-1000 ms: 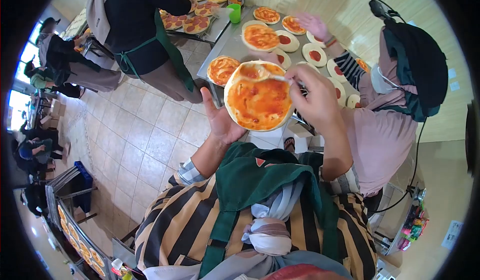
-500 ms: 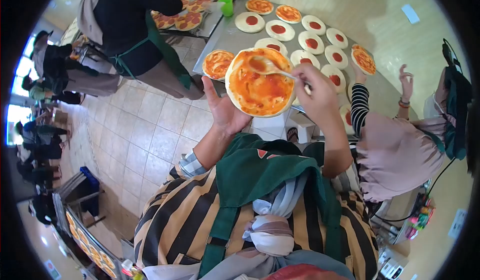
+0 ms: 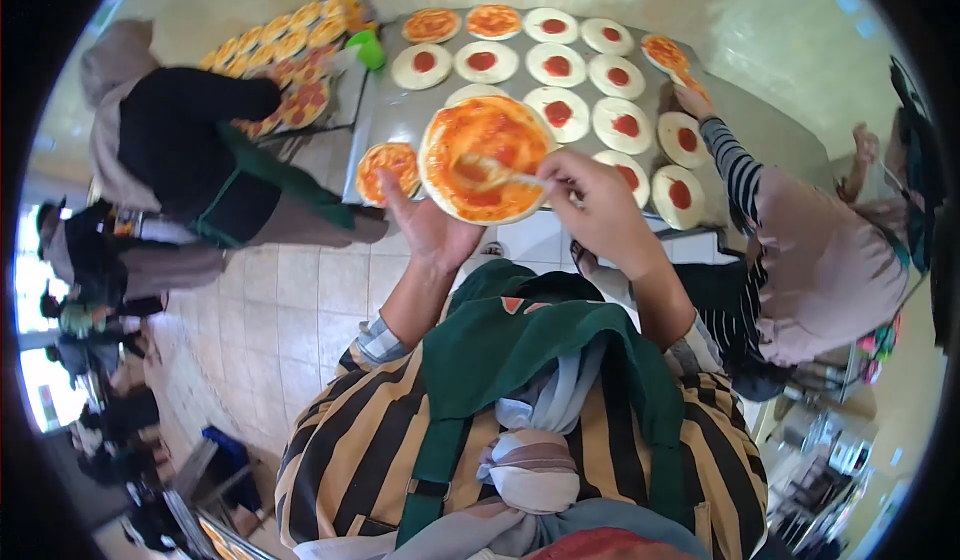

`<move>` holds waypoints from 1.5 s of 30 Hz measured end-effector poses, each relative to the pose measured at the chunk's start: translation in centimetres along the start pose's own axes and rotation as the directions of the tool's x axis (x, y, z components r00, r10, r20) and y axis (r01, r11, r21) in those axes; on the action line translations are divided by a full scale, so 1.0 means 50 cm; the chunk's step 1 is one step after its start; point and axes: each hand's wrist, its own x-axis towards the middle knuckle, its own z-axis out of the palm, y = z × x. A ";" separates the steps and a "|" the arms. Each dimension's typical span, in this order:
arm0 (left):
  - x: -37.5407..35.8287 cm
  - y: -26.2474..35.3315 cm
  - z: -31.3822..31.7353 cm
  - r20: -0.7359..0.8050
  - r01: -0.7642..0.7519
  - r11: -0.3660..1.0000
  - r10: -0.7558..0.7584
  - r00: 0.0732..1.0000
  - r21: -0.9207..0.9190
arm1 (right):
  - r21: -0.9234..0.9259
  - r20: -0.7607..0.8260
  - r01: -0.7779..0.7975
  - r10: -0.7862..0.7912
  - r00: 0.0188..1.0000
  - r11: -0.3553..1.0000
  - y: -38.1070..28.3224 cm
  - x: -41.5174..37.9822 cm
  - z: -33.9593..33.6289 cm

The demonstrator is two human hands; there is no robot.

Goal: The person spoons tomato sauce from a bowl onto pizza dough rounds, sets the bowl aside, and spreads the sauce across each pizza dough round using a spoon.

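A round pizza base (image 3: 505, 135) spread with red-orange sauce rests on my left hand (image 3: 436, 235), whose palm and fingers are under it. My left thumb stands out beside its left edge. Between the fingers of my right hand (image 3: 605, 205) is the handle of a spoon (image 3: 516, 177), its bowl down in the sauce left of the base's middle. Behind the held base, another pale base (image 3: 476, 91) on the metal table is mostly covered from view. A sauced base (image 3: 388, 168) lies near the table's left corner, close to my left thumb.
Several pale bases with a sauce blob, such as one base (image 3: 622, 125), line the metal table (image 3: 385, 110). At right, a co-worker's hand (image 3: 692, 100) is at a sauced base (image 3: 664, 53). A person in black (image 3: 190, 140) stands left, near a green cup (image 3: 368, 50).
My view has turned, so the table shows more to the left. The spoon's bowl has moved from the far edge toward the middle of the base. The co-worker's sauced base is farther back.
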 end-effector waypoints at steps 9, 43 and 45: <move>0.137 0.017 -0.005 0.089 0.198 0.959 -0.183 0.979 -0.201 | -0.201 -0.210 -0.191 0.149 0.966 0.961 0.024 0.051 -0.058; 0.365 0.023 0.010 0.151 0.405 0.912 -0.391 0.908 -0.072 | -0.129 -0.175 -0.148 0.124 0.977 0.981 0.113 0.273 -0.059; 0.367 0.014 0.006 0.195 0.444 0.890 -0.420 0.886 -0.100 | -0.167 -0.225 -0.151 0.112 0.968 0.974 0.125 0.298 -0.059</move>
